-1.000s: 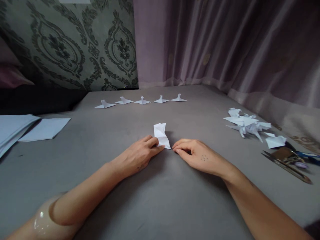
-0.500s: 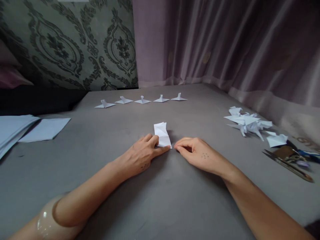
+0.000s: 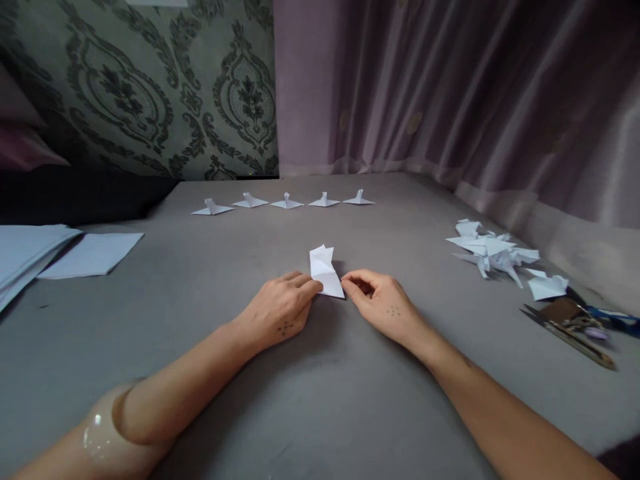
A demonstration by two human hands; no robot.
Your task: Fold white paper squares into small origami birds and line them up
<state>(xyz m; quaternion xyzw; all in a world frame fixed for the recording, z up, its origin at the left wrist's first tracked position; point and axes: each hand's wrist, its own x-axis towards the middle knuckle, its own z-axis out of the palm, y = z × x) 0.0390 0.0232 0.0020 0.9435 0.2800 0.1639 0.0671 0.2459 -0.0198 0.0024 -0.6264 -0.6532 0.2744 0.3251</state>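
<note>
A small folded white paper (image 3: 326,270), with creases and a notched top edge, lies on the grey surface in front of me. My left hand (image 3: 293,300) grips its lower left edge; the fingertips rest on the paper and the thumb is tucked out of sight. At the lower right edge, my right hand (image 3: 377,300) is closed in a pinch, thumb against index finger, touching the paper's side. The right hand's other fingers are curled in and partly hidden.
Several folded paper figures stand in a row at the back, including one paper figure (image 3: 213,207) at its left end. A heap of folded paper pieces (image 3: 493,247) lies right, near scissors (image 3: 570,338). White paper sheets (image 3: 93,255) lie left; a curtain (image 3: 480,87) hangs behind.
My left index finger and thumb have drawn back from the paper's lower edge. My right hand has moved left and now touches the paper's right side. The view has shifted slightly.
</note>
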